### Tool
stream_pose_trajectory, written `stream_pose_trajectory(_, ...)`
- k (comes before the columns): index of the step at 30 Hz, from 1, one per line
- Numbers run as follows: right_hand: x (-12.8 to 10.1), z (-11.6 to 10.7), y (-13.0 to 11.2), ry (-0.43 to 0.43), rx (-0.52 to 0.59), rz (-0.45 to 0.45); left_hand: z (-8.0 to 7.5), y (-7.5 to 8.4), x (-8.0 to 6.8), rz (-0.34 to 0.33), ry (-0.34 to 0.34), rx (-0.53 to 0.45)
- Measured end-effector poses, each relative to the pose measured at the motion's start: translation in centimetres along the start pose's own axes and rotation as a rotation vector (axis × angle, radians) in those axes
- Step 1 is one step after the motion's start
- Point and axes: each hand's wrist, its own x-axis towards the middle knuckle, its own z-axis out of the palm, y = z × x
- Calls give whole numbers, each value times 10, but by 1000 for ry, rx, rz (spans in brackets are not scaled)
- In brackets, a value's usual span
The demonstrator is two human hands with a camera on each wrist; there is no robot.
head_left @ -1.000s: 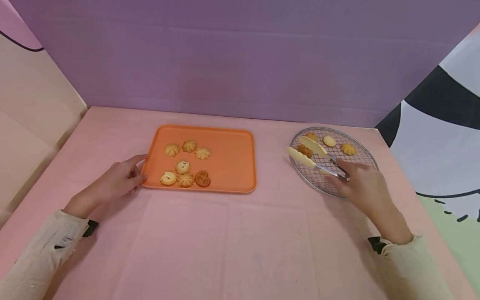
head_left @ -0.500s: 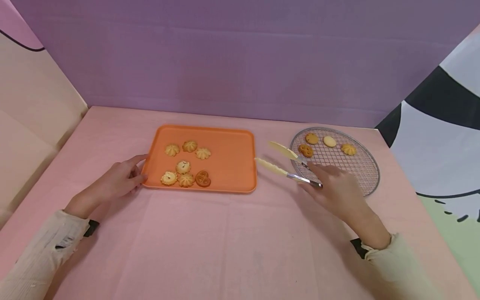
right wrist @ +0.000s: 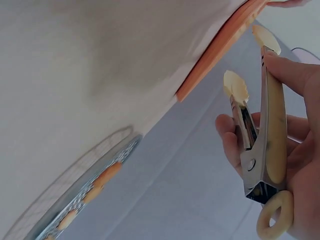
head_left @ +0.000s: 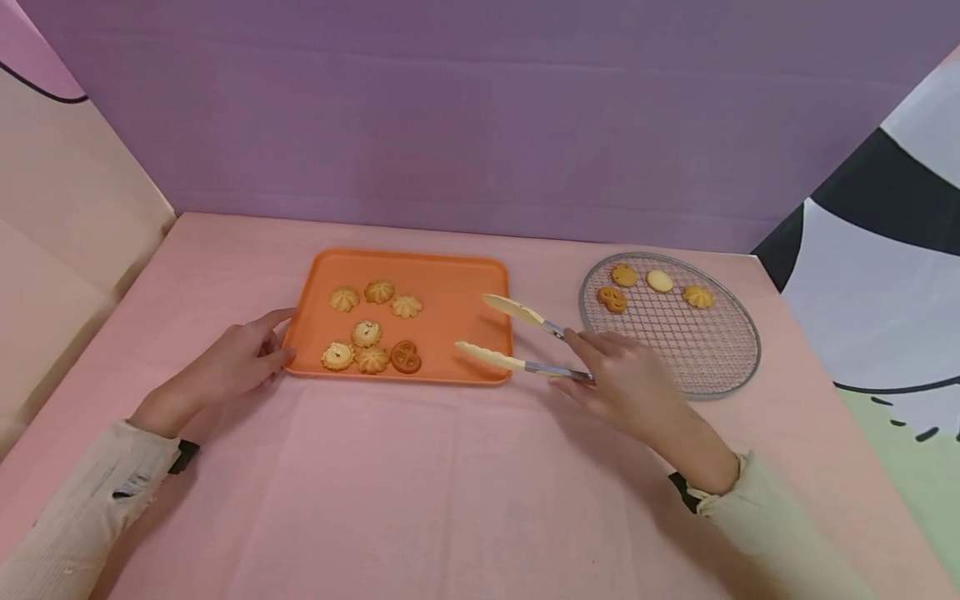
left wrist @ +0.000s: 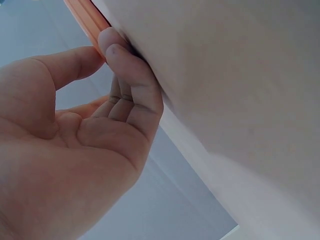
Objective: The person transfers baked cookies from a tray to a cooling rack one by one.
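My right hand (head_left: 630,387) grips spread tongs (head_left: 543,368), tips over orange tray (head_left: 465,287) mid-frame; left hand (head_left: 231,360) pinches tray edge, frame left.

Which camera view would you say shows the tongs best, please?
The right wrist view: it shows the tongs large and nearly end to end. The head view shows their spread arms, but the right hand covers the rear; the left wrist view shows none.
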Motion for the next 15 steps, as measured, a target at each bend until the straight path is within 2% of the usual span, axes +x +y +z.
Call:
stream_pose_trajectory(8,17,10,-18,-67,4,-40,-1,-1,-2,1,-1,-12)
stream_pose_trajectory(15,33,19,-31,-83,3,-68,-1,0,-1,-5,-10,-28)
